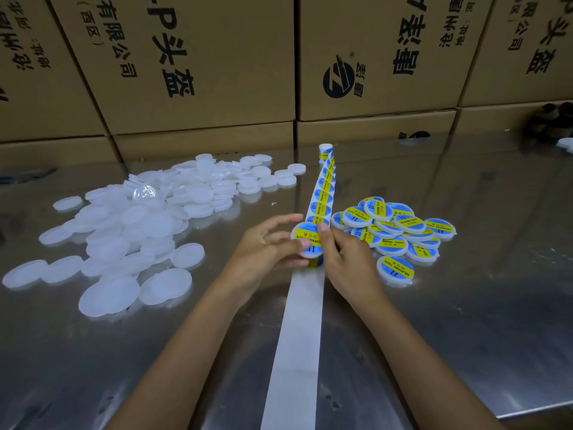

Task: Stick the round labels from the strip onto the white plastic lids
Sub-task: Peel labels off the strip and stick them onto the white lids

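My left hand holds a white plastic lid by its edge, and the lid carries a blue and yellow round label. My right hand presses its thumb on that label at the lid's right side. The label strip runs from a small roll at the back down under my hands. Its bare white backing trails toward the front edge. A heap of plain white lids lies to the left. Labelled lids are piled to the right.
The work surface is a shiny metal table. Stacked cardboard boxes with black print form a wall along the back. A dark object sits at the far right by the boxes.
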Demonstrator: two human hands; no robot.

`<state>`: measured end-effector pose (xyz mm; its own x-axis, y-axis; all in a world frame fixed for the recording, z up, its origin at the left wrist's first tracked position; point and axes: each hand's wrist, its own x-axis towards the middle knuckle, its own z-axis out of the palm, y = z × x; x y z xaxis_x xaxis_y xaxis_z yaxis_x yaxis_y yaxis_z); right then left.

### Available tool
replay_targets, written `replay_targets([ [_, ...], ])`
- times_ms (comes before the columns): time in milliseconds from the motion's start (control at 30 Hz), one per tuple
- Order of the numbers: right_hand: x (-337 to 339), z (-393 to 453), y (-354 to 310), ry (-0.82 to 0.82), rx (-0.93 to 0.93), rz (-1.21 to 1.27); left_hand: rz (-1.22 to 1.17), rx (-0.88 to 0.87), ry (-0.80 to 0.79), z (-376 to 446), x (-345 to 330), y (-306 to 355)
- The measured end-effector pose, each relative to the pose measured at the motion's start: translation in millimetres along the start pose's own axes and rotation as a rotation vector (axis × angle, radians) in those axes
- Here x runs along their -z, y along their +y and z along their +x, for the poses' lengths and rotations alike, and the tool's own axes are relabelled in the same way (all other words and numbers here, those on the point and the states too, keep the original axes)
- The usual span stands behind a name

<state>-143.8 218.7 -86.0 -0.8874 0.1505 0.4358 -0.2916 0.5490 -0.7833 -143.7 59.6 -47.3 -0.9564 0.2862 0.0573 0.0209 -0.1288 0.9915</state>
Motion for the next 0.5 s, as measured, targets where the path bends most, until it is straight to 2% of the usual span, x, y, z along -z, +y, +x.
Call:
replay_targets([
  [67, 0.5, -0.2, -1.2, 0.022, 0.016, 0.011, 0.034, -0.012, -0.044, -0.4, -2.0, -0.9],
  [167, 1.6, -1.4, -4.3, -0.007, -0.008, 0.121, 0.032, -0.038, 0.06, -0.4, -3.7, 0.6],
  [300, -2.2, -4.2, -8.5, -0.152, -0.012, 0.104, -0.008, -0.088, 0.186, 1.8, -0.4, 2.1],
  [500, -4.5, -5.6, -13.0, -0.184, 0.025, 0.101, -0.016, -0.122, 0.251, 2.7, -3.6, -0.5],
])
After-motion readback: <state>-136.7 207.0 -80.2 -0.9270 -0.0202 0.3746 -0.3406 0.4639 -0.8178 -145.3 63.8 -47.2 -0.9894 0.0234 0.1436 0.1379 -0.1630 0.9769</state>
